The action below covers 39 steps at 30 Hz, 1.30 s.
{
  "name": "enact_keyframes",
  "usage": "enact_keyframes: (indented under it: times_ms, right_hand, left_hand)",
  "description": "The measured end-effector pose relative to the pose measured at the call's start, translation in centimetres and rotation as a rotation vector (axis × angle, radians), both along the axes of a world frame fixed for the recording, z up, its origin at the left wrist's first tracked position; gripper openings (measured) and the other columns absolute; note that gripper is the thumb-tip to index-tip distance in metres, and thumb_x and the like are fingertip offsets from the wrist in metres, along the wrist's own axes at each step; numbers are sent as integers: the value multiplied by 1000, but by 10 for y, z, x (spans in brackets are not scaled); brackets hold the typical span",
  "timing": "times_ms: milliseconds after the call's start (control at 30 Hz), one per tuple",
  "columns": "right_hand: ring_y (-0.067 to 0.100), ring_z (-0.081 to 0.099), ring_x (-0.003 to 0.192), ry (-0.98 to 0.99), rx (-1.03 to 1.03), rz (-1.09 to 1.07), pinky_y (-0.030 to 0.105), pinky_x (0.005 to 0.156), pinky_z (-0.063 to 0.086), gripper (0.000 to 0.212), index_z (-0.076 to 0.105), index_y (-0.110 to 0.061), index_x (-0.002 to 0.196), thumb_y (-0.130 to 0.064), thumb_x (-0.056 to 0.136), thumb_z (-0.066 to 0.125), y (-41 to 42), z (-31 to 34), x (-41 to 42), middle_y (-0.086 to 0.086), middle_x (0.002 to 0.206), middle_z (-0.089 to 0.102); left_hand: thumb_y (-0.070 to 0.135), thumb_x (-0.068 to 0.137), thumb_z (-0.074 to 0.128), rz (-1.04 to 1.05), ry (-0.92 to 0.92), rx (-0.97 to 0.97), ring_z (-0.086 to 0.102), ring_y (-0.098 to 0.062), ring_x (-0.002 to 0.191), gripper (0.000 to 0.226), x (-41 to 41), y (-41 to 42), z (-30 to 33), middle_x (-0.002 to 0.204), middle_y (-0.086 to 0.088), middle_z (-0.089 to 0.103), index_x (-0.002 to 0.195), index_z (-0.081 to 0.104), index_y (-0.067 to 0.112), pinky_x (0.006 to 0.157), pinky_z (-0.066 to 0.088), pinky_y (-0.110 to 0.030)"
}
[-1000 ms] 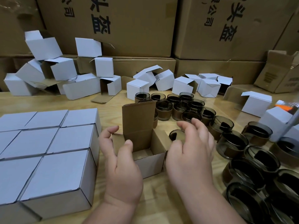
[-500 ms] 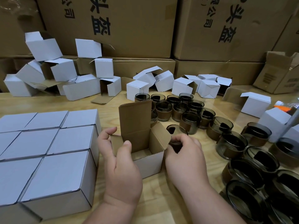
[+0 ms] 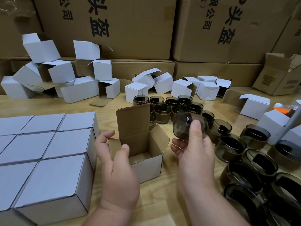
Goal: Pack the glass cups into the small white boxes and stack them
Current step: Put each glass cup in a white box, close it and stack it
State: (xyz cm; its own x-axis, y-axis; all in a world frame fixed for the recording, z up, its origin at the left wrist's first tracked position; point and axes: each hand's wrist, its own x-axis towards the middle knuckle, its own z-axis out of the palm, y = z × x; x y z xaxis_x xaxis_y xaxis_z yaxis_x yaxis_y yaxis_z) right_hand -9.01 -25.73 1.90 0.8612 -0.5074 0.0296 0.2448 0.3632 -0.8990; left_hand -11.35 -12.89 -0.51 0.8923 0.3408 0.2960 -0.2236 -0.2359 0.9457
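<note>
Right hand (image 3: 195,152) grips a smoky glass cup (image 3: 184,126) at frame centre, tilted, just right of the open white box (image 3: 146,165), which the left hand (image 3: 117,165) grips; nothing shows inside.

Dim, even indoor light; soft shadows, wide-angle bending at edges.

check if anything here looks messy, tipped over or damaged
Nothing looks damaged. The empty white boxes along the back lie jumbled, several tilted with flaps open, unlike the packed boxes in a tidy block. The right hand holds a glass cup sideways beside the open box, mid-handling, not tipped.
</note>
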Motion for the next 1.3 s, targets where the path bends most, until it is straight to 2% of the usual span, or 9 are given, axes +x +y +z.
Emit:
enact_keyframes:
  times_ms: [167, 300, 400, 600, 800, 900, 1067, 1200, 1300]
  right_hand:
    - [7, 64, 74, -159, -215, -48, 20, 66, 53, 52, 61, -24, 96, -67, 69, 71, 2, 8, -12, -12, 81, 68]
    - [5, 63, 75, -347, -457, -67, 15, 69, 50, 38, 57, -45, 88, -73, 69, 73, 8, 19, -28, -17, 84, 66]
    - [7, 61, 74, -456, -527, -47, 17, 71, 49, 35, 58, -48, 91, -79, 76, 64, 12, 22, -38, -16, 83, 63]
    - [17, 63, 79, -405, -497, -85, 30, 76, 51, 50, 60, -30, 90, -79, 79, 61, 7, 22, -38, -5, 85, 65]
    - [13, 58, 74, -389, -498, -92, 32, 72, 49, 56, 56, -23, 86, -79, 80, 59, 5, 22, -37, -8, 79, 60]
    - [12, 56, 73, -395, -486, -66, 32, 70, 48, 54, 56, -26, 85, -79, 80, 59, 5, 22, -37, -9, 77, 60]
    - [12, 55, 71, -395, -504, -76, 33, 69, 47, 50, 57, -31, 85, -80, 80, 57, 5, 22, -38, -10, 76, 59]
    - [14, 58, 74, -403, -537, -71, 32, 73, 48, 40, 57, -37, 87, -77, 81, 61, 9, 20, -37, -13, 79, 60]
    - [19, 63, 83, -422, -587, -94, 27, 77, 49, 45, 59, -27, 88, -72, 82, 64, 10, 18, -35, -1, 88, 63]
  left_hand:
    - [-10, 103, 36, 18, -18, -37, 21, 38, 117, 28, 2, 1, -3, 123, 36, 29, 127, 49, -15, 94, 11, 11]
    - [12, 101, 52, 4, -35, -276, 55, 8, 109, 35, -4, -8, 11, 99, 49, 52, 126, 47, 36, 88, 40, -10]
    - [32, 82, 47, -13, -16, -323, 62, -8, 104, 39, -8, -8, 18, 113, 29, 61, 115, 46, 53, 84, 43, -25]
    - [35, 81, 44, -6, 0, -306, 49, 19, 107, 39, -8, -8, 18, 109, 48, 49, 116, 45, 52, 73, 33, 6]
    - [36, 80, 44, -24, -4, -311, 51, -10, 126, 38, -8, -8, 15, 128, 22, 54, 112, 46, 58, 88, 37, -13]
    - [36, 80, 44, -33, -14, -303, 53, -12, 124, 38, -8, -8, 15, 134, 8, 56, 111, 46, 58, 87, 38, -16]
    - [35, 80, 44, -37, -26, -292, 53, 9, 111, 40, -7, -9, 14, 131, 15, 54, 115, 46, 55, 79, 37, -1]
    - [34, 81, 45, -37, -25, -301, 54, -12, 123, 39, -7, -8, 12, 133, 9, 55, 113, 46, 55, 89, 39, -14]
    - [34, 80, 45, -40, -34, -295, 58, -11, 114, 39, -6, -8, 13, 127, 8, 60, 113, 47, 56, 84, 42, -15]
